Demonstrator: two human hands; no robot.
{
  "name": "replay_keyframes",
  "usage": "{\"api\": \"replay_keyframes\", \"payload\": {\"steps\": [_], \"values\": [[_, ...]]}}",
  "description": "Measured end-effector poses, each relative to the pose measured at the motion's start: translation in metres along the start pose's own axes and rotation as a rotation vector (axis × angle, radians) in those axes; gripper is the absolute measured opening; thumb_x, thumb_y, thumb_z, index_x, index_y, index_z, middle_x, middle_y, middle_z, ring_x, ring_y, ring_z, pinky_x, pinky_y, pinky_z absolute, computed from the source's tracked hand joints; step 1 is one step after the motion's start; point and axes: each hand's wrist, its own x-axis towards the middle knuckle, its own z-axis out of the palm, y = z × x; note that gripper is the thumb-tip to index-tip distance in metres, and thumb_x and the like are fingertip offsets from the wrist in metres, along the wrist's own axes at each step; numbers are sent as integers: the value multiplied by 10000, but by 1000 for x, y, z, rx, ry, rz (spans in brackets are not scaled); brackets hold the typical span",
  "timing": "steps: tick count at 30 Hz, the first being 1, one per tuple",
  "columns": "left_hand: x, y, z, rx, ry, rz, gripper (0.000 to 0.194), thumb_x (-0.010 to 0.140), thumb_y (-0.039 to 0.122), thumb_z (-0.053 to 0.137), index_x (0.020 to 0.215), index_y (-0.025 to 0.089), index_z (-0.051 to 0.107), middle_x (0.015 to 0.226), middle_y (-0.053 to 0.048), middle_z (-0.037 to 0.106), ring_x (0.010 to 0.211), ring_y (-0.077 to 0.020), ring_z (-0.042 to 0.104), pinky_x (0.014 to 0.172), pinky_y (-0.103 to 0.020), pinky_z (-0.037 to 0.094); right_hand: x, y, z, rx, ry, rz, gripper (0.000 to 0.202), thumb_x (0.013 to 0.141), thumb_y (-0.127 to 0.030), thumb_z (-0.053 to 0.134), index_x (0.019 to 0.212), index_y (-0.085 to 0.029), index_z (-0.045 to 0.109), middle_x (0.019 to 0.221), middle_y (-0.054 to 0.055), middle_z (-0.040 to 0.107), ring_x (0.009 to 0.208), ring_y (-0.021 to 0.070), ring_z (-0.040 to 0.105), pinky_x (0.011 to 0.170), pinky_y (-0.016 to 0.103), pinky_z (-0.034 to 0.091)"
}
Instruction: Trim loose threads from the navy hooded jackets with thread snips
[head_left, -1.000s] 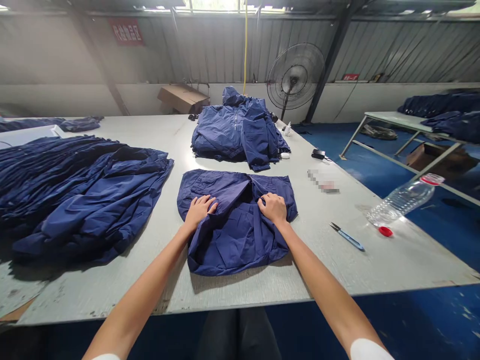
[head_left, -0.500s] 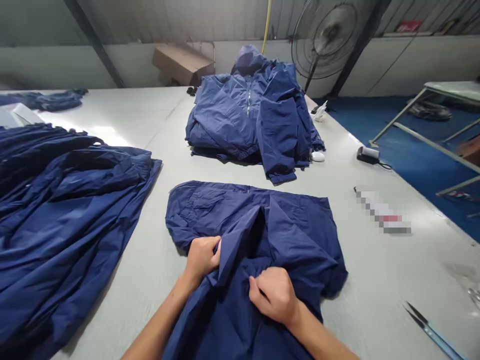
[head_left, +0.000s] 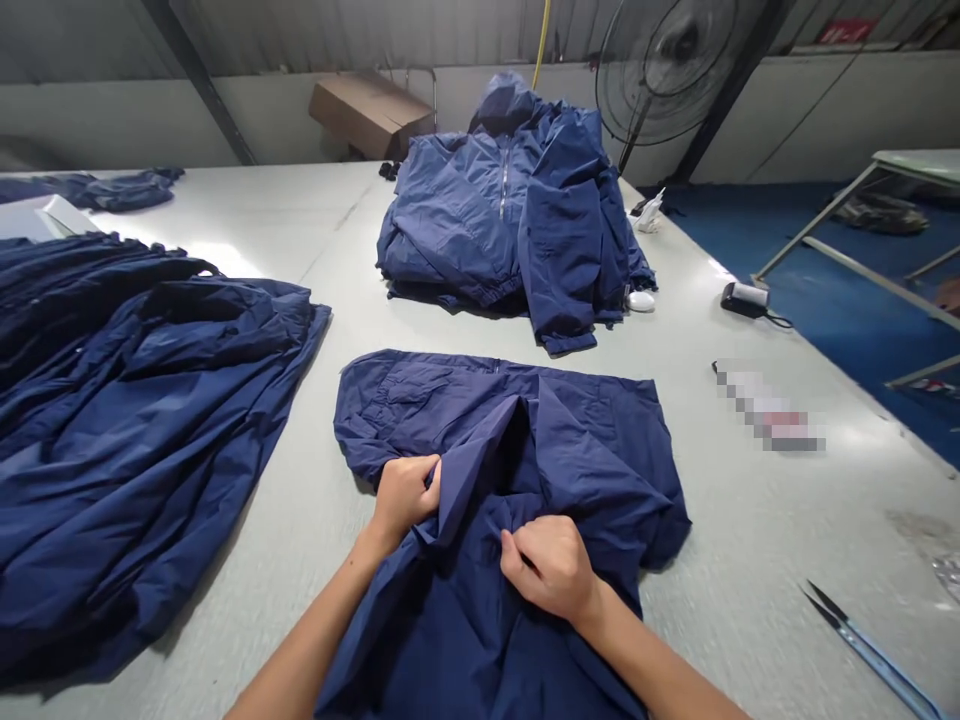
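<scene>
our left hand (head_left: pixel 407 500) and right hand (head_left: pixel 553 565), looser a second ago, are now tight fists gripping the garment (head_left: pixel 480 600) at six o'clock; its near part reaches closer, so we judge it's being drawn out.

A rumpled navy garment (head_left: pixel 600 455) lies on the pale tabletop (head_left: pixel 750 530), gaping mid-fold.

I am facing a table (head_left: pixel 750 560), with a garment (head_left: pixel 592 450) lying on it under my left hand (head_left: pixel 405 497) and right hand (head_left: pixel 553 562). A pile (head_left: pixel 165 430) is lying to the left, a jacket (head_left: pixel 461 230) is resting behind, snips (head_left: pixel 861 645) are lying to the right, and a fan (head_left: pixel 681 45) is standing beyond.
</scene>
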Motion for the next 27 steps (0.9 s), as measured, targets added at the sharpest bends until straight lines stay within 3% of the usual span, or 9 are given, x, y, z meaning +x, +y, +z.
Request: {"api": "replay_keyframes", "payload": {"steps": [5,9,12,15,17,20,24,27], "values": [[2,-3,0,15,11,3,389,871,325,345,586,200,578,622,-76,665,578,-182,580,584,-289,350,-1,3,1,-58,-16,-26,421,918,-122,471,511,-207,401,412,-56,418,366,74,355,477,292,238],[8,-8,6,39,77,11,391,882,326,350,606,184,589,616,-63,642,612,-184,570,583,-280,321,-11,5,11,-147,-80,-39,423,959,-255,460,540,-195,475,437,-41,478,403,75,420,501,276,240],[4,-1,-2,35,119,27,418,906,314,323,606,181,583,609,-63,622,615,-186,569,577,-278,324,-7,0,6,-249,-127,25,429,971,-290,421,569,-189,532,457,-22,512,426,86,450,500,264,243],[-14,3,-22,9,122,100,372,920,352,370,665,196,592,677,-54,641,674,-190,594,636,-278,400,4,0,-20,-358,-163,138,394,972,-335,431,660,-181,617,577,23,613,551,123,552,556,254,316],[-34,-3,-37,-14,130,159,343,932,395,389,734,207,597,785,-58,659,769,-197,614,741,-293,460,9,8,-46,-432,-163,244,327,975,-376,453,866,-168,681,834,87,702,797,189,635,701,275,400],[-66,-21,-54,-54,169,188,357,960,399,332,846,204,608,963,-95,656,932,-212,619,906,-337,485,7,30,-80,-518,-209,422,395,919,-400,589,1210,-135,614,1185,181,639,1089,294,589,875,391,451],[-97,-49,-67,-118,199,162,365,950,402,330,976,193,628,1113,-118,649,1076,-228,615,1016,-361,470,-9,58,-106,-518,-412,583,338,941,-378,598,1208,-171,599,1193,97,627,1014,210,628,868,415,539],[-102,-64,-74,-159,204,123,375,918,429,354,956,191,641,1106,-120,665,1072,-243,631,1025,-373,474,-17,66,-114,-506,-505,634,324,957,-367,582,1220,-179,592,1231,89,610,1031,203,629,876,418,551]]}}
